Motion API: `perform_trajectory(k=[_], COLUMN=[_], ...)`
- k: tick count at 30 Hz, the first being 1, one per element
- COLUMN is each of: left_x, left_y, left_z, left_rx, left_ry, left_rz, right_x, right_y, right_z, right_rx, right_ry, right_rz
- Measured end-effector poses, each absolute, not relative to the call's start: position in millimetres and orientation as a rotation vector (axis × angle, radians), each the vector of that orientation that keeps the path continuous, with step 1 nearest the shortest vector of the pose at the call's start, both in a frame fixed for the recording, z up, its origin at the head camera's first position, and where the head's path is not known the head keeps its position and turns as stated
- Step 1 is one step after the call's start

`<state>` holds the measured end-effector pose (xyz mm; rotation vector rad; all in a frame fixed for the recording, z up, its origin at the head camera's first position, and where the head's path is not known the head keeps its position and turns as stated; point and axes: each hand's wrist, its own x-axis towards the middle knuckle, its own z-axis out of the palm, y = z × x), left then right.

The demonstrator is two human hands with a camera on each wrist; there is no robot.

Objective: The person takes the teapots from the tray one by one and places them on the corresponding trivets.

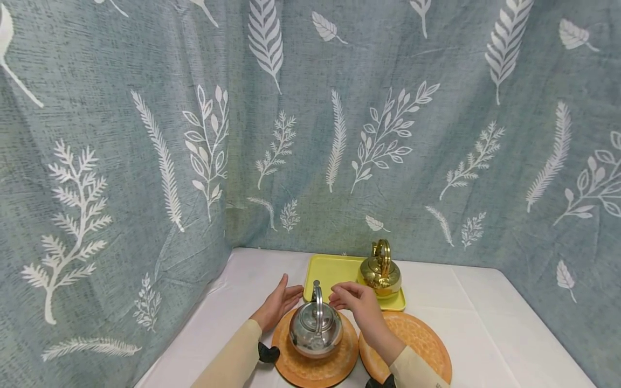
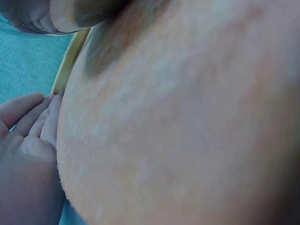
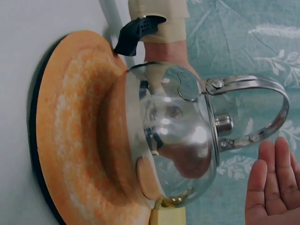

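Two kettles sit before us: the silver kettle (image 1: pixel 316 330) already rests on the left orange plate (image 1: pixel 291 366), our left hand (image 1: pixel 280 304) and right hand (image 1: pixel 356 303) open beside it, holding nothing, while the gold kettle (image 1: pixel 380 272) remains on the yellow tray (image 1: pixel 327 268).

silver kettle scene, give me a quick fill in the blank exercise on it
1. The silver kettle stands on an ____ plate.
2. The gold kettle stands on a ____ tray.
3. The number of orange plates on the table is ____.
4. Neither the left hand nor the right hand grips the silver kettle's ____.

Missing words: orange; yellow; two; handle
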<state>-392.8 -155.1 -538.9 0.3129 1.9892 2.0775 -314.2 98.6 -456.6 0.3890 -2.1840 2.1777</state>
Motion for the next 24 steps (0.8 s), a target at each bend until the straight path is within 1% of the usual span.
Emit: perform_trajectory(k=[10,24], left_x=[-395.3,-395.0], left_y=[-155.1,-156.7], left_z=[-541.0,-540.7], left_rx=[0.303,0.295], left_ry=[1.995,1.98], left_rz=[2.065,2.072], right_x=[-318.9,-323.4], right_y=[105.8,108.4], right_z=[-453.5,-449.2], right_rx=[0.401,0.344], right_ry=[-2.186,-2.167], right_rz=[2.162,2.195])
